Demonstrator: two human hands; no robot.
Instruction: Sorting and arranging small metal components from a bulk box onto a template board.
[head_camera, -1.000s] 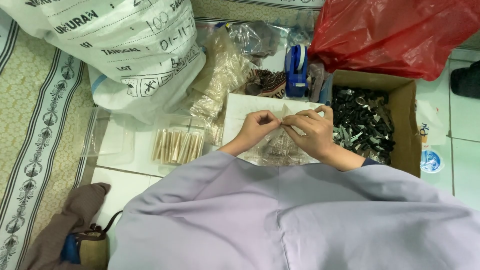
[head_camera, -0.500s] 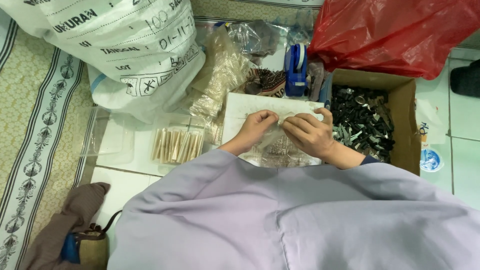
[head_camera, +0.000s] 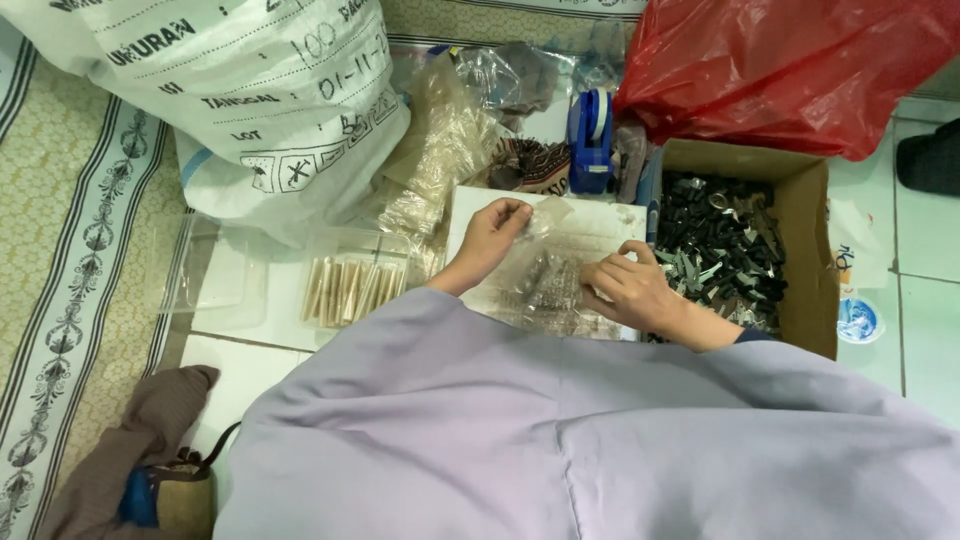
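Note:
My left hand (head_camera: 492, 240) pinches the top edge of a small clear plastic bag (head_camera: 545, 275) that holds dark little pieces. The bag lies on a white board (head_camera: 590, 222) in front of me. My right hand (head_camera: 632, 290) rests lower on the board at the bag's right side, fingers curled against the plastic. Right of it stands a brown cardboard box (head_camera: 800, 250) filled with several small black and silver parts (head_camera: 720, 245). My lilac garment (head_camera: 560, 430) covers the lower part of the view.
A big white printed sack (head_camera: 220, 90) lies at the upper left, a red plastic bag (head_camera: 790, 60) at the upper right. A blue tape dispenser (head_camera: 590, 140) stands behind the board. A clear tray of tan sticks (head_camera: 350, 290) sits left. A brown bag (head_camera: 150, 470) lies at the lower left.
My hands were together at the bag's top. Now they have parted: the right hand has dropped to the bag's right side, the left stays at the top edge.

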